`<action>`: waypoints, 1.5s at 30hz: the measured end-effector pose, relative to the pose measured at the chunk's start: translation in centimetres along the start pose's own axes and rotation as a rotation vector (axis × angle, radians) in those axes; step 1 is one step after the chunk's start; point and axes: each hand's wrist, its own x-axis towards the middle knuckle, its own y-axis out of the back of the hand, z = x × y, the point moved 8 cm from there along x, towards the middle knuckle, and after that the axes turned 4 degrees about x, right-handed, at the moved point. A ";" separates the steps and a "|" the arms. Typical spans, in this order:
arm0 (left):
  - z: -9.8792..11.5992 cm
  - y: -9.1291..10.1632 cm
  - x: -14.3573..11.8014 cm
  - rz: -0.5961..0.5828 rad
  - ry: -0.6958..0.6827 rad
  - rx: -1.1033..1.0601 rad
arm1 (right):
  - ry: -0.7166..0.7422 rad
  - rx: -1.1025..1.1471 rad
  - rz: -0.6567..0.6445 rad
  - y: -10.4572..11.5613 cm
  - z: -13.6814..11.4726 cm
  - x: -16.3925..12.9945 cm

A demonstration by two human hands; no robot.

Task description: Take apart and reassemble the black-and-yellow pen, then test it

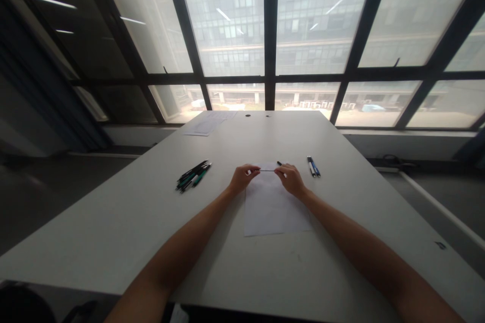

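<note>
- While both forearms stretch out across the white worktop (pixel 113 222), the left hand (pixel 242 178) and the right hand (pixel 291 179) meet over the far edge of a sheet of paper (pixel 273 212) lying midway across.
- Between them runs a thin dark pen refill (pixel 267 170), held level; the fingers of each hand are pinched shut on one end of it.
- A dark tip beside the right hand looks like a pen barrel (pixel 279 163), though it is too small to be sure.
- Toward the left edge lies a bundle of pens (pixel 193 175); toward the right edge, two blue pens (pixel 313 166) lie side by side.
- More papers (pixel 206 125) sit at the far edge, under the window (pixel 265 35).
- By my reading, a pen is being put together or taken apart; a steady, straight pull or push along the refill seems called for.
</note>
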 end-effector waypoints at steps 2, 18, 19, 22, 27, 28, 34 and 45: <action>0.1 0.0 0.0 -0.002 0.006 0.000 | 0.000 -0.001 -0.004 -0.1 0.1 0.0; 0.8 -0.8 -0.2 -0.084 -0.069 0.021 | 0.062 -0.033 -0.065 -0.4 -0.7 0.0; 0.9 -0.9 -0.2 -0.092 -0.078 0.020 | 0.078 -0.054 -0.079 -0.4 -1.0 0.0; 0.9 -1.0 -0.2 -0.101 -0.083 0.016 | 0.120 -0.105 -0.110 -0.4 -1.7 -0.1; 0.8 -1.0 -0.1 -0.098 -0.071 0.071 | 0.087 -0.101 -0.071 0.1 -2.1 0.0; 0.7 -0.9 0.0 -0.082 -0.066 0.077 | 0.057 -0.098 -0.029 0.4 -1.8 0.1; -0.6 0.6 0.1 0.085 0.042 0.013 | -0.166 -0.241 0.189 2.1 1.9 -0.1; -1.5 1.1 0.2 0.156 0.099 0.000 | -0.407 -0.468 -0.073 0.3 4.7 -0.8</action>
